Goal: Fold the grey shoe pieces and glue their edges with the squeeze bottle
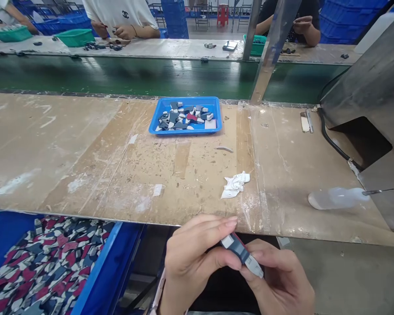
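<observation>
Worn, scratched workbench (pixel 85 144) runs across the view, green conveyor belt (pixel 118 76) behind it, other people working along the far side. Near left, below the bench edge: big blue bin (pixel 108 267) full of small grey, navy and red parts. On the bench, centre-back: blue tray (pixel 216 114) with a small heap of the same parts. Just right of centre: crumpled white wipe (pixel 235 184). Further right: clear squeeze bottle (pixel 335 198) on its side, nozzle pointing right, next to a grey metal housing (pixel 374 87) with a black cable along its base.

Bottom centre, in front of the bench edge: left hand (pixel 187 262), fingers curled, thumb and fingertips pinching one end of a small grey-and-navy part (pixel 242 253). Right hand (pixel 279 280) has it from below at the other end, thumb on top. Part sits tilted between both hands, some red showing behind it. Both grips closed on it.
</observation>
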Demonstrator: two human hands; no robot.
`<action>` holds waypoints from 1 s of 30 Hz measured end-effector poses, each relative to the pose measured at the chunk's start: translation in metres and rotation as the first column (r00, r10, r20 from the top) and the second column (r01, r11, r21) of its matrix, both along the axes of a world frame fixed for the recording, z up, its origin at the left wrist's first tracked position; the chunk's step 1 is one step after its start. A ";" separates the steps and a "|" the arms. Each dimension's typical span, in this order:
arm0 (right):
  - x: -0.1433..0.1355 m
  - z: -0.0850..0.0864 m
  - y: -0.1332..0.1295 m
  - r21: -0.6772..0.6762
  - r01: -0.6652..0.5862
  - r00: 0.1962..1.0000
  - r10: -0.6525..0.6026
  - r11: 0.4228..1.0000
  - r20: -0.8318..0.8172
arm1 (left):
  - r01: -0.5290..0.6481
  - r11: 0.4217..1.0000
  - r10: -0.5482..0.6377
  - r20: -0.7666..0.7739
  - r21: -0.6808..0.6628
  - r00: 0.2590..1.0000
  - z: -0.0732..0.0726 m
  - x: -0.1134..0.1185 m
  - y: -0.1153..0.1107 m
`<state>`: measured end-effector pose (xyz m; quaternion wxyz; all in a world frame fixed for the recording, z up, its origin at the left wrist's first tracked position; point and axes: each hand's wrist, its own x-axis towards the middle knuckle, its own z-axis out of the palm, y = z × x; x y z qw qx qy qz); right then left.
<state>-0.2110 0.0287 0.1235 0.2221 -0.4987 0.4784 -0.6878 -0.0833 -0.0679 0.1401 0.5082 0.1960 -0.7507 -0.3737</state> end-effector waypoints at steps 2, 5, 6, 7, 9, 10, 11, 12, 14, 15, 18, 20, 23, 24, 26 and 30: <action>0.001 0.001 -0.002 0.007 0.006 1.000 -0.006 1.000 -0.029 | 0.002 1.000 -0.002 -0.004 -0.006 1.000 -0.001 0.002 -0.003; 0.000 -0.001 -0.003 0.052 0.005 0.995 0.000 0.999 -0.099 | 0.001 1.000 -0.001 0.006 -0.005 1.000 -0.002 0.005 -0.005; -0.001 -0.002 -0.003 0.069 0.015 0.992 -0.006 0.998 -0.130 | 0.001 1.000 -0.001 0.013 -0.010 1.000 -0.003 0.006 -0.006; -0.002 -0.003 -0.004 0.078 0.027 0.986 -0.013 0.997 -0.167 | -0.001 1.000 0.002 0.020 -0.020 1.000 -0.003 0.006 -0.006; -0.003 -0.004 -0.006 0.068 0.045 0.970 -0.027 0.997 -0.241 | -0.013 0.998 0.015 0.036 -0.056 0.999 -0.003 0.007 -0.006; -0.003 -0.004 -0.007 0.055 0.050 0.961 -0.033 0.997 -0.276 | -0.026 0.996 0.030 0.046 -0.080 0.999 -0.002 0.008 -0.006; -0.004 -0.004 -0.008 0.046 0.050 0.950 -0.033 0.998 -0.310 | -0.042 0.994 0.048 0.057 -0.102 0.997 -0.001 0.008 -0.005; -0.004 -0.003 -0.009 0.038 0.051 0.939 -0.035 0.998 -0.341 | -0.061 0.991 0.070 0.072 -0.120 0.995 -0.001 0.008 -0.004; -0.003 -0.002 -0.009 0.036 0.056 0.925 -0.038 0.998 -0.379 | -0.099 0.984 0.115 0.103 -0.151 0.988 0.001 0.009 -0.001; -0.003 -0.001 -0.009 0.033 0.060 0.921 -0.043 0.998 -0.388 | -0.113 0.979 0.133 0.114 -0.169 0.984 0.001 0.008 0.000; 0.000 -0.002 -0.004 0.034 0.090 0.917 -0.069 0.995 -0.392 | -0.121 0.970 0.145 0.099 -0.212 0.984 0.001 0.006 0.002; 0.001 -0.004 0.000 0.061 0.134 0.920 -0.101 0.989 -0.378 | -0.115 0.968 0.134 0.072 -0.224 0.988 0.000 0.004 0.002; 0.000 -0.007 0.005 0.094 0.167 0.926 -0.124 0.981 -0.356 | -0.096 0.962 0.122 0.088 -0.256 0.989 0.000 0.000 0.002; -0.002 -0.008 0.006 0.092 0.165 0.931 -0.124 0.982 -0.345 | -0.097 0.958 0.129 0.103 -0.269 0.986 0.001 -0.001 0.002; -0.004 -0.012 0.004 0.129 0.133 0.963 -0.097 0.983 -0.251 | -0.099 0.963 0.133 0.122 -0.251 0.984 0.003 -0.004 0.003; 0.000 -0.017 -0.005 0.206 -0.216 0.908 0.118 0.954 0.403 | -0.051 0.998 0.049 0.042 0.042 0.998 0.004 -0.010 0.007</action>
